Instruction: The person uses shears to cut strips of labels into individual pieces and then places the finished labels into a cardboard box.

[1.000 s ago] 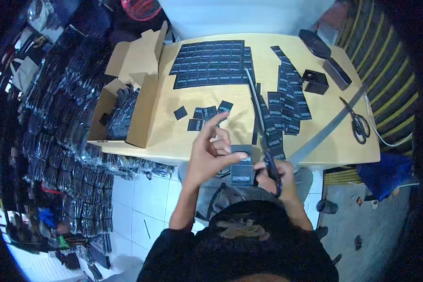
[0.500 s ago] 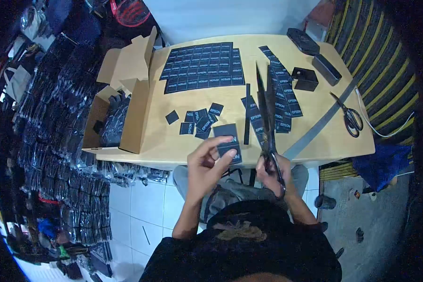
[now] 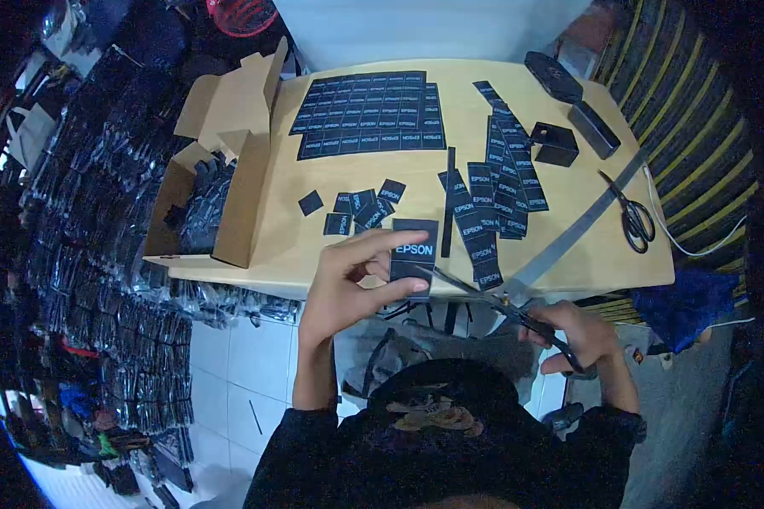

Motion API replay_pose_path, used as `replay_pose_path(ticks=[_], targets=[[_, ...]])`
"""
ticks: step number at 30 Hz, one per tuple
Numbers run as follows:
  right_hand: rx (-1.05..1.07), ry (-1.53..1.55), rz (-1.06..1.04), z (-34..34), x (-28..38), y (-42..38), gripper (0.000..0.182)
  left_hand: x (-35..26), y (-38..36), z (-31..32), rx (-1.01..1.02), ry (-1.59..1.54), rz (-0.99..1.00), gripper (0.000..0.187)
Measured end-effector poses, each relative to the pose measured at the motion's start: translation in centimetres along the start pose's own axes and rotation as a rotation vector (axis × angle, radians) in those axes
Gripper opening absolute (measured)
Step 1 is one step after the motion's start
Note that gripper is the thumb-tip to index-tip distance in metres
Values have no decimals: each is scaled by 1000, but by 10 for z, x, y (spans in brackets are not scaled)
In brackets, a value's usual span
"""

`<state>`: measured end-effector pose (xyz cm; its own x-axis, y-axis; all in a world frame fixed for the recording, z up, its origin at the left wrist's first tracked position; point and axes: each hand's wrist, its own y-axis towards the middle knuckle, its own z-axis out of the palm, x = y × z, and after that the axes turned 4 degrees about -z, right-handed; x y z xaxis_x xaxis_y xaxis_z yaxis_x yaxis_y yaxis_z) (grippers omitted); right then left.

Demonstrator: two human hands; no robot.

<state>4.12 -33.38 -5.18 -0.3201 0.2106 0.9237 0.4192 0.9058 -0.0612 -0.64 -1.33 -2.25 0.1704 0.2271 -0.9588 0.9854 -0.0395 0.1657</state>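
My left hand (image 3: 348,276) pinches a short black label strip (image 3: 414,261) printed EPSON between thumb and fingers, above the table's front edge. My right hand (image 3: 579,335) is closed around the handles of large black scissors (image 3: 522,316). Their blades point left, and the tips reach the strip at its lower part, below the printed word. Whether the blades are apart there is hard to make out. Just beyond my left hand lies a small pile of cut EPSON labels (image 3: 363,209), with a dark square piece (image 3: 311,202) apart from it. Several uncut label strips (image 3: 492,191) overlap farther right.
Label sheets (image 3: 369,119) lie at the back of the table (image 3: 289,246). An open cardboard box (image 3: 236,204) with dark pieces inside stands at left. A thin black strip (image 3: 448,204), metal ruler (image 3: 581,219), second scissors (image 3: 635,222) and black box (image 3: 556,144) are also there.
The scissors have swung from pointing away across the table to pointing left at the strip. My right hand moved right and down. My left hand shifted slightly left, and the strip's printed word now shows.
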Motion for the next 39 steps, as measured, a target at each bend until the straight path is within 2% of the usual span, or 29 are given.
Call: replay_pose_path(ticks=[1, 3, 6, 9, 13, 21, 23, 32, 35, 37, 39], targets=[[23, -17, -63, -3, -2, 2, 59, -1, 1, -1, 47, 37, -20, 48], [33, 1, -37, -8, 11, 7, 58, 0, 2, 1, 62, 25, -13, 49], [143, -48, -30, -14, 16, 10, 45, 1, 4, -4, 201, 151, -23, 52], [192, -29, -16, -16, 14, 13, 45, 2, 6, -2, 248, 115, 27, 52], [169, -23, -58, -14, 13, 17, 46, 3, 8, -4, 299, 76, -16, 53], [191, 3, -38, -15, 14, 20, 44, 9, 9, -4, 314, 26, -18, 54], [167, 1, 36, -14, 16, 19, 43, 9, 9, -4, 312, 34, -11, 54], [141, 6, -12, -13, 16, 23, 37, 9, 10, -3, 326, -68, -19, 54], [118, 8, 8, -10, 8, 22, 46, 7, 11, -5, 338, -23, -15, 54], [115, 24, -2, -10, 7, 22, 44, 8, 11, -7, 356, 21, -31, 54], [112, 39, -13, -10, 7, 22, 42, 7, 11, -6, 356, -67, -49, 53]])
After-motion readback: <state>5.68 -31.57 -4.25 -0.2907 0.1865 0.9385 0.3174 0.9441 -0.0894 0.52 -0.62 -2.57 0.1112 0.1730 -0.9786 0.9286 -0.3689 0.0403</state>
